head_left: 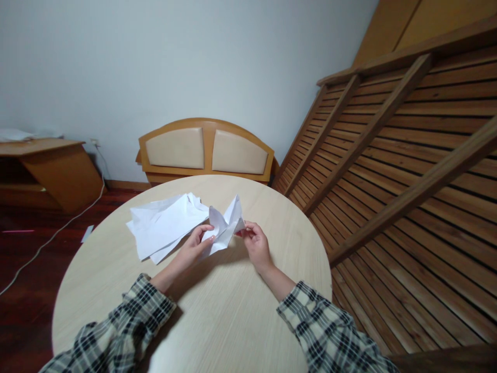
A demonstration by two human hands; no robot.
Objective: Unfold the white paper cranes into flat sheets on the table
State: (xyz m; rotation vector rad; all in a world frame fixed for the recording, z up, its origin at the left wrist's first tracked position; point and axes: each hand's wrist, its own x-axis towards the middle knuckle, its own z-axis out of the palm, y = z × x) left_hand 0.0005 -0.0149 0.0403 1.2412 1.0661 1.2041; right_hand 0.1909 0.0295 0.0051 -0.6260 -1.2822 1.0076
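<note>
Both of my hands hold a white folded sheet of paper just above a round light-wood table. My left hand grips the paper's lower left part with fingers closed round it. At the paper's right edge my right hand pinches it. The paper is creased into several peaks that point upward. A loose pile of white paper sheets lies flat on the table just left of my left hand. Both arms wear black-and-white plaid sleeves.
A wooden headboard with two beige padded panels leans against the white wall behind the table. A slatted wooden bed frame stands tilted at the right. At the left are a low wooden desk and a white cable on the dark red floor.
</note>
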